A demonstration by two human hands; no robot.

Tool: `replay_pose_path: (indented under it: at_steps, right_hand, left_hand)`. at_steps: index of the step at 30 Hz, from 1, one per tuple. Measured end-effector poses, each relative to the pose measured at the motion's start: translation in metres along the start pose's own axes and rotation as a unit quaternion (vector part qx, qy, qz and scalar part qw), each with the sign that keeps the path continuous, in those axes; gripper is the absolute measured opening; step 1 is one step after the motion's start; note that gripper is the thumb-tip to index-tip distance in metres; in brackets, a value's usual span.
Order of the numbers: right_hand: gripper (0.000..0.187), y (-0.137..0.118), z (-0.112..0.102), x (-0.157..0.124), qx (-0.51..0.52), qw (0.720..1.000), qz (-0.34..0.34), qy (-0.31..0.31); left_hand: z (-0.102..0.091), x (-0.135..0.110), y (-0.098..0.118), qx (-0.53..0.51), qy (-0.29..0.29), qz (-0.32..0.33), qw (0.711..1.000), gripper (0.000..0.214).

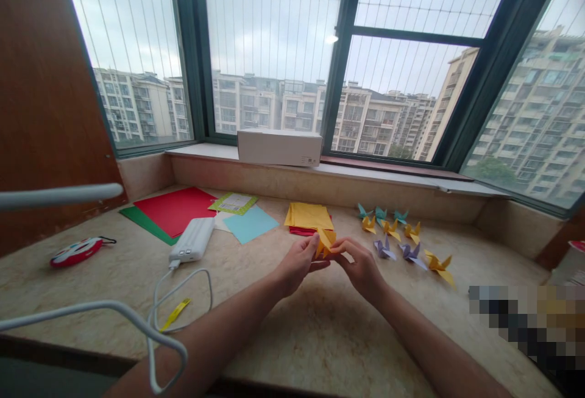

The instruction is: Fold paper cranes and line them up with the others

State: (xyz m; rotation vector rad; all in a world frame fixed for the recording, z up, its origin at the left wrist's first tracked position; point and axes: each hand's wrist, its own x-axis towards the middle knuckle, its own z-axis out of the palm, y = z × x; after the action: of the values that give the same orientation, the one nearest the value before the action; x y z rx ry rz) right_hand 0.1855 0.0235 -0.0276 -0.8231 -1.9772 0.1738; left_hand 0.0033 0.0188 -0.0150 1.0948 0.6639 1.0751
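My left hand (pixel 298 262) and my right hand (pixel 362 266) meet above the marble sill, both pinching a partly folded yellow-orange paper piece (pixel 326 242) between their fingertips. Just beyond it lies a stack of yellow and red paper squares (pixel 309 217). To the right of my hands, several finished paper cranes (pixel 398 234) in teal, yellow and purple stand in rows.
A white power bank (pixel 193 239) with a white cable (pixel 183 282) lies to the left, beside red (pixel 176 209), green and light blue sheets (pixel 250 223). A white box (pixel 278 147) sits on the window ledge. A red and white object (pixel 77 251) lies far left.
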Motion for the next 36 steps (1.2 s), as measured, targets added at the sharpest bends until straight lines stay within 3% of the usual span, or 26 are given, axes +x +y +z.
replay_pose_path:
  at_steps: [8,16,22,29,36]
  right_hand:
    - [0.015,-0.009,-0.001,0.002,0.044,0.999,0.026,-0.003]
    - [0.011,-0.015,0.005,0.0,0.002,1.0,0.013,-0.018]
    - [0.018,-0.02,0.009,-0.003,-0.049,0.998,-0.012,-0.023]
    - [0.019,-0.022,0.009,-0.004,-0.063,0.997,-0.027,-0.039]
    - [0.024,-0.024,0.007,-0.002,-0.13,0.99,-0.051,-0.012]
  left_hand:
    - [0.001,-0.002,0.006,0.005,-0.028,0.025,0.999,0.026]
    - [0.001,-0.002,0.004,0.059,-0.003,0.031,0.998,0.031]
    - [0.0,0.003,-0.003,0.06,-0.014,0.093,0.994,0.034]
    - [-0.006,0.006,-0.011,0.101,0.024,0.116,0.988,0.063]
    - [-0.01,0.009,-0.014,0.137,-0.012,0.15,0.979,0.059]
